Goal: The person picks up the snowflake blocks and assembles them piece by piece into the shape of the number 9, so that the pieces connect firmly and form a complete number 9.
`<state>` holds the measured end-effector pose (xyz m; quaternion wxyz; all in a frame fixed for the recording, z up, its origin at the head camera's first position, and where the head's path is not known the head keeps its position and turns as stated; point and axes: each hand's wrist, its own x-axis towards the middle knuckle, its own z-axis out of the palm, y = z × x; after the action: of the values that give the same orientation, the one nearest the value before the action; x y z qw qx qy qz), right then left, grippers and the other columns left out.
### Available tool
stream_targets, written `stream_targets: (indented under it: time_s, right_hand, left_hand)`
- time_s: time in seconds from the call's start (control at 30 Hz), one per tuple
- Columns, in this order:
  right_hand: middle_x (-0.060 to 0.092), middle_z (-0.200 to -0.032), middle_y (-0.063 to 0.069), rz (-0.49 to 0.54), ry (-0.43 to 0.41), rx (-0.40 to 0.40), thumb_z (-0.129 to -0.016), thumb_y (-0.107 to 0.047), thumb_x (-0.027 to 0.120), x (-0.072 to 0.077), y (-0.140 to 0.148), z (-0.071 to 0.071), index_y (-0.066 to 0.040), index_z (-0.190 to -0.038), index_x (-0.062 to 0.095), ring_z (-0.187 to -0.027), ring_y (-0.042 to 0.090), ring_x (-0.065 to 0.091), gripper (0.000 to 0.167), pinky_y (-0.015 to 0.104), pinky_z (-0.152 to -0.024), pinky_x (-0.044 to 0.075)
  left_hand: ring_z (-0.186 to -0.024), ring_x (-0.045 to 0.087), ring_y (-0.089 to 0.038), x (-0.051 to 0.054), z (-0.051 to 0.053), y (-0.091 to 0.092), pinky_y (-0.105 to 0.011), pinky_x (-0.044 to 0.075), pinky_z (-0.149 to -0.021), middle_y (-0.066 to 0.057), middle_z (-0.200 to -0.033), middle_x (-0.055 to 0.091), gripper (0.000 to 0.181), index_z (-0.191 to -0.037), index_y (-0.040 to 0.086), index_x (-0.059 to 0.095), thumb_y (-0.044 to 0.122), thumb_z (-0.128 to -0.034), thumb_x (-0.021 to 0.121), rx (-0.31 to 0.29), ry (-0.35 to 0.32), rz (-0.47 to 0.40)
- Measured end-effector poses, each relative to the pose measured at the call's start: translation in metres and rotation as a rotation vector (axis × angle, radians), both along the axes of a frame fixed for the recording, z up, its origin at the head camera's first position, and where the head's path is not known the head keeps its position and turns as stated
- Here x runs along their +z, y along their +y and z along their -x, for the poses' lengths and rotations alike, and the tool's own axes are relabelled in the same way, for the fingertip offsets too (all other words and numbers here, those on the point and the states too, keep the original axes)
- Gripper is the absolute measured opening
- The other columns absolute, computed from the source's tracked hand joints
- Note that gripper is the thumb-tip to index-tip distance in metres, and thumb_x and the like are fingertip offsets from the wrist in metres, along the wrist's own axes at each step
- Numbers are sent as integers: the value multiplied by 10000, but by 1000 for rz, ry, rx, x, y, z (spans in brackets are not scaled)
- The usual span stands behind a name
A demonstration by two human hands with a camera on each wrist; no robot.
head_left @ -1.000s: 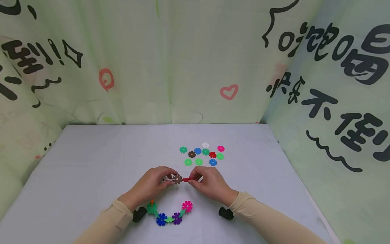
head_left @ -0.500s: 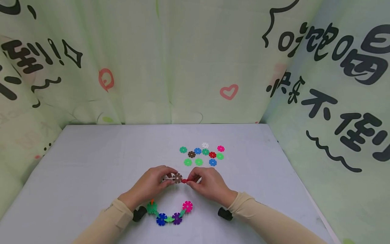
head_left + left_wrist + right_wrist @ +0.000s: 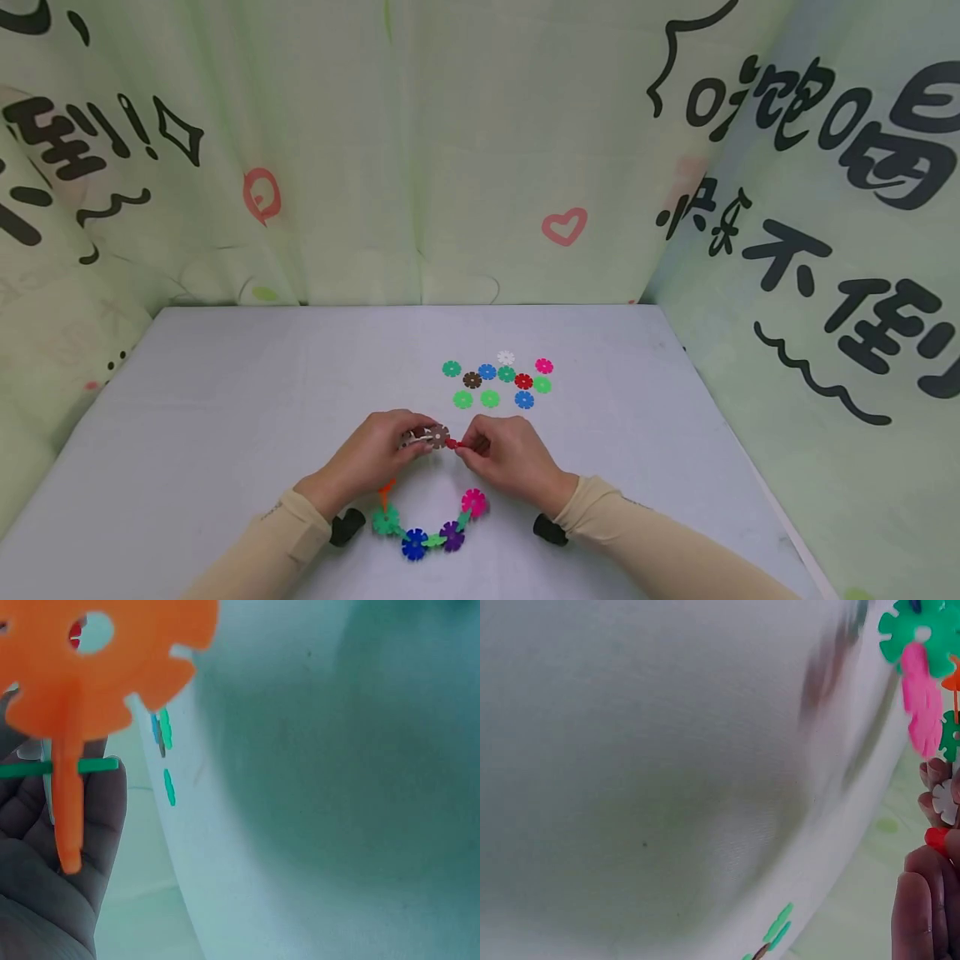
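In the head view my left hand (image 3: 371,454) pinches a brown snowflake disc (image 3: 439,434) and a white one beside it, partly hidden by the fingers. My right hand (image 3: 517,458) pinches a red snowflake disc (image 3: 452,443), seen edge-on and touching the brown disc's right side. A curved chain of interlocked discs hangs below: orange (image 3: 386,492), green (image 3: 386,521), blue (image 3: 414,545), purple (image 3: 452,536) and pink (image 3: 474,502), with green links between. The orange disc (image 3: 157,660) looms large in the left wrist view. The right wrist view shows the pink disc (image 3: 921,705) edge-on.
Several loose discs lie beyond the hands on the white table (image 3: 247,375), among them a white one (image 3: 506,357), a dark brown one (image 3: 472,380) and a blue one (image 3: 524,401). A printed curtain (image 3: 450,150) encloses the back and sides.
My right hand has come slightly left, bringing the red disc against the brown one. The brown disc has tilted. The hanging chain has swung right, and more of the orange disc shows.
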<state>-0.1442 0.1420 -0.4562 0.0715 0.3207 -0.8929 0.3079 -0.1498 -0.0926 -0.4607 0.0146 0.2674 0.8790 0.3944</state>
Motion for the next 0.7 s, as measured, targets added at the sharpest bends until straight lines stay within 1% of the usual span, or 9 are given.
stream_targets:
  time_s: [0.13, 0.23, 0.37, 0.57, 0.7]
  right_hand:
    - [686, -736, -63, -5, 32, -1, -793, -113, 858, -2, -1, -1, -128, -849, 676, -625, -14, 595, 192, 141, -578, 488]
    - [678, -719, -64, 8, 43, 9, -789, -102, 858, -3, -2, -2, -123, -837, 680, -608, -20, 581, 185, 135, -565, 481]
    - [671, -719, -69, 35, 55, 28, -793, -88, 851, -2, -4, -2, -117, -839, 687, -602, -30, 566, 173, 125, -565, 477]
    - [685, -727, -51, 50, 121, 69, -782, -59, 852, -1, -5, 0, -99, -837, 692, -604, -24, 580, 174, 97, -573, 465]
    - [696, -745, -36, 49, 147, 93, -787, -53, 847, 0, -6, 2, -94, -841, 693, -625, -11, 607, 168, 88, -592, 468]
  left_hand:
    - [-897, 653, -91, 2, -2, 1, -282, 548, -792, 39, -1034, 720, 284, -1146, 84, 735, 75, -866, 778, -2, 11, 23]
    - [-896, 661, -97, 3, -3, 2, -288, 550, -795, 23, -1028, 725, 289, -1145, 69, 733, 71, -860, 782, -1, 31, 30]
    - [-890, 663, -92, 3, -3, 2, -279, 552, -789, 15, -1024, 727, 292, -1146, 58, 734, 66, -858, 782, 12, 44, 15]
    - [-896, 675, -97, 1, -2, 0, -248, 550, -779, 7, -1028, 731, 314, -1154, 37, 733, 33, -844, 787, 1, 19, -52]
    - [-891, 675, -89, 1, -2, 1, -253, 550, -779, 15, -1022, 732, 313, -1148, 45, 736, 39, -840, 792, 6, 47, -40]
